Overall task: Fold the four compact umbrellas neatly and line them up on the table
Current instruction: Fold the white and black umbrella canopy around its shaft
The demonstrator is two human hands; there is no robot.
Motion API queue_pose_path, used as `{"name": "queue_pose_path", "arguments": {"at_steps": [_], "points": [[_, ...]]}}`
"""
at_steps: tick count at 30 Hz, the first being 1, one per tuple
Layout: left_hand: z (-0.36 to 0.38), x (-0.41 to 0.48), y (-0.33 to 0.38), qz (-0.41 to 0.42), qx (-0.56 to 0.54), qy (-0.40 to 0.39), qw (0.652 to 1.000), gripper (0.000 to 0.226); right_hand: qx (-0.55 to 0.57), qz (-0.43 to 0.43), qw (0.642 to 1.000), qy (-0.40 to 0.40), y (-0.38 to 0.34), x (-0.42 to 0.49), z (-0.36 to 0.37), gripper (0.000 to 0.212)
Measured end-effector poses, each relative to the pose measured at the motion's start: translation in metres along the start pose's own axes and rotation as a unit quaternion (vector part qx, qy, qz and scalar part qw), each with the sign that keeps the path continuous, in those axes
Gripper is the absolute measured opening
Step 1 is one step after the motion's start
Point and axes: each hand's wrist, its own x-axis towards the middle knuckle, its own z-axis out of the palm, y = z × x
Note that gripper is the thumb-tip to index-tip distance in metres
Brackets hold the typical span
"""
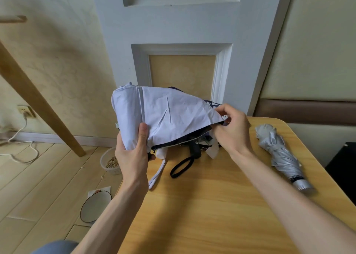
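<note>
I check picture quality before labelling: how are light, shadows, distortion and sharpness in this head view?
Head view: soft, even light, no hard glare; forearms cast faint shadows on the yellow wooden table. Head view: wide-angle bending curves the table's right edge. Head view: the pale lilac fabric umbrella held by left hand and right hand looks sharp; the folded silver umbrella shows mild sheen.

The near stretch of the counter between my forearms is open wood. At the far edge a dark umbrella and its black strap loop crowd the space under the pale umbrella I hold, with the white pillar close behind. The folded silver umbrella lies along the right side, with a bare lane between it and my right hand.
</note>
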Motion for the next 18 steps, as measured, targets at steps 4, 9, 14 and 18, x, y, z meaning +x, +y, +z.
{"name": "queue_pose_path", "arguments": {"at_steps": [4, 9, 14, 18], "points": [[0.002, -0.005, -0.001, 0.020, -0.001, 0.005, 1.000, 0.031, -0.111, -0.063, 0.984, 0.127, 0.000, -0.007, -0.005, 0.038], [0.005, -0.008, -0.002, 0.027, -0.016, -0.034, 0.999, 0.051, -0.023, -0.051, 0.995, 0.080, 0.000, -0.009, -0.002, 0.041], [-0.001, -0.001, -0.001, 0.024, -0.008, -0.026, 0.999, 0.036, -0.025, -0.037, 0.990, 0.132, 0.004, -0.004, -0.011, 0.028], [0.001, -0.002, -0.002, 0.027, -0.012, -0.027, 0.999, 0.040, -0.044, -0.040, 0.981, 0.184, 0.003, -0.009, -0.014, 0.028]]}}
